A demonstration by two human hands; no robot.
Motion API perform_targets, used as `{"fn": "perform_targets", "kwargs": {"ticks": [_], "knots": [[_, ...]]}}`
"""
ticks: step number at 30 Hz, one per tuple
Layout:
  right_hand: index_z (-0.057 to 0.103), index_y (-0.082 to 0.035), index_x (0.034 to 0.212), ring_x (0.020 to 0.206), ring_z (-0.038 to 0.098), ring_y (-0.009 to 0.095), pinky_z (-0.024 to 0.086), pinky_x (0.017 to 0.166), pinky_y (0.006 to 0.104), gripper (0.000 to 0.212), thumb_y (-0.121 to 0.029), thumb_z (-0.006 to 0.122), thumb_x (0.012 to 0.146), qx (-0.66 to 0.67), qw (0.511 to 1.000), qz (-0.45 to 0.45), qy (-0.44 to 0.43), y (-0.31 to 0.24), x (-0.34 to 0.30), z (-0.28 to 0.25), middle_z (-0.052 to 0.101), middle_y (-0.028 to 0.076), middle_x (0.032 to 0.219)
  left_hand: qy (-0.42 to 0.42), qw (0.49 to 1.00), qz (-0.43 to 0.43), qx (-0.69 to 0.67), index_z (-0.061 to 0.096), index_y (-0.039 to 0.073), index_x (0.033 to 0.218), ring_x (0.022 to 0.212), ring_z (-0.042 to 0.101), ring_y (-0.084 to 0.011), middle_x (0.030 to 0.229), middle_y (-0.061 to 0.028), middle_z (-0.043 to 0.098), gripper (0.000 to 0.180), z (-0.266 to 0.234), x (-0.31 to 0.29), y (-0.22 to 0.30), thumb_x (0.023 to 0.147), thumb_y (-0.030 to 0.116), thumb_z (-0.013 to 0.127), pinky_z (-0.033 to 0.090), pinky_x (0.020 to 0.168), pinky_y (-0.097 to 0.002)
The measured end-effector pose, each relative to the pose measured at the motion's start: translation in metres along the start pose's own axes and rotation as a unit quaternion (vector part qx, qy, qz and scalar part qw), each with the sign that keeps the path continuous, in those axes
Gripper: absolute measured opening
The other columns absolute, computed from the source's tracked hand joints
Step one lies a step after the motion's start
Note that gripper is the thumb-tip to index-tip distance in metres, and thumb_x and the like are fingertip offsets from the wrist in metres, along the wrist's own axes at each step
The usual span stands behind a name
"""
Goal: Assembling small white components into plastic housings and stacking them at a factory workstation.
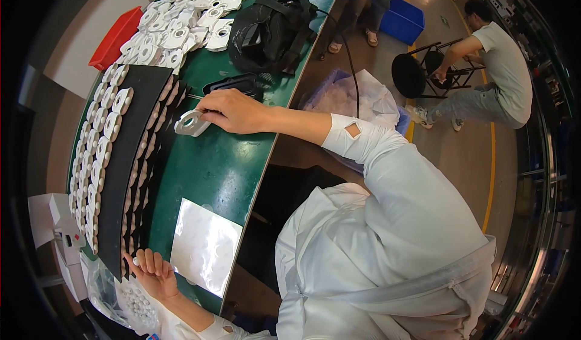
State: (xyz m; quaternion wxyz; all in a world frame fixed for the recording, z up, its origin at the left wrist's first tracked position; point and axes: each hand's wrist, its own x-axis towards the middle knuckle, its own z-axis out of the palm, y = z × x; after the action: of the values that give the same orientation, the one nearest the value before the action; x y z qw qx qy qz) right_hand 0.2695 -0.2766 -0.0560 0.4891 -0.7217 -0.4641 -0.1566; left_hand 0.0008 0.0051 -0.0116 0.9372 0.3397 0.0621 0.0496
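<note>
Pinched in my right hand is a white plastic part with a round hole, held above the green table beside the stack. My left hand is at the near end of the stack with its fingers curled. A small white round piece shows at its fingertips. The stack is made of black sheets layered with similar parts between them. Rows of white parts lie on its top sheet, along the left side. Below my left hand, a clear plastic bag holds many small white round pieces.
A big heap of white parts covers the far end of the green table, next to a red bin and a black bag. A shiny white sheet lies near the table edge. Another person sits at the right.
</note>
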Motion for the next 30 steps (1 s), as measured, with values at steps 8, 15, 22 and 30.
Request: {"fn": "perform_targets", "kwargs": {"ticks": [8,15,22,30], "knots": [[0.058,0.000,0.087,0.073,0.057,0.028,0.045,0.066,0.0358,0.011,-0.007,0.059,0.079,0.001,1.000,-0.001,0.000,0.0004,0.0004,0.0004,0.058,0.012,0.077,-0.006,1.000,-0.001,-0.006,0.028,0.011,0.061,0.045,0.023,-0.0107,0.056,-0.0011,0.027,0.045,-0.0026,-0.0002,0.0013,0.096,0.039,0.032,0.021,0.037,-0.0227],[0.058,0.000,0.087,0.072,0.056,0.028,0.044,0.065,0.0358,0.011,-0.008,0.058,0.079,0.002,1.000,0.005,0.001,-0.0008,0.0003,0.0004,0.058,0.012,0.076,-0.007,1.000,0.000,-0.004,0.028,0.011,0.061,0.045,0.024,-0.0107,0.056,-0.0012,0.027,0.044,-0.0039,-0.0006,0.0009,0.096,0.039,0.032,0.021,0.037,-0.0228],[0.058,0.000,0.086,0.073,0.056,0.029,0.044,0.065,0.0367,0.011,-0.008,0.058,0.079,0.003,1.000,0.013,-0.004,-0.0021,-0.0004,-0.0019,0.058,0.012,0.076,0.010,1.000,0.010,0.007,0.028,0.011,0.061,0.045,0.024,-0.0105,0.055,-0.0010,0.027,0.045,-0.0010,0.0000,0.0013,0.096,0.039,0.032,0.020,0.037,-0.0223],[0.058,0.000,0.087,0.074,0.056,0.029,0.044,0.066,0.0370,0.012,-0.008,0.058,0.079,0.004,1.000,0.017,-0.006,-0.0009,0.0007,-0.0011,0.058,0.012,0.076,-0.002,1.000,0.006,0.002,0.028,0.011,0.062,0.045,0.024,-0.0105,0.056,-0.0008,0.028,0.044,-0.0039,-0.0007,0.0028,0.096,0.039,0.032,0.020,0.037,-0.0225]]}}
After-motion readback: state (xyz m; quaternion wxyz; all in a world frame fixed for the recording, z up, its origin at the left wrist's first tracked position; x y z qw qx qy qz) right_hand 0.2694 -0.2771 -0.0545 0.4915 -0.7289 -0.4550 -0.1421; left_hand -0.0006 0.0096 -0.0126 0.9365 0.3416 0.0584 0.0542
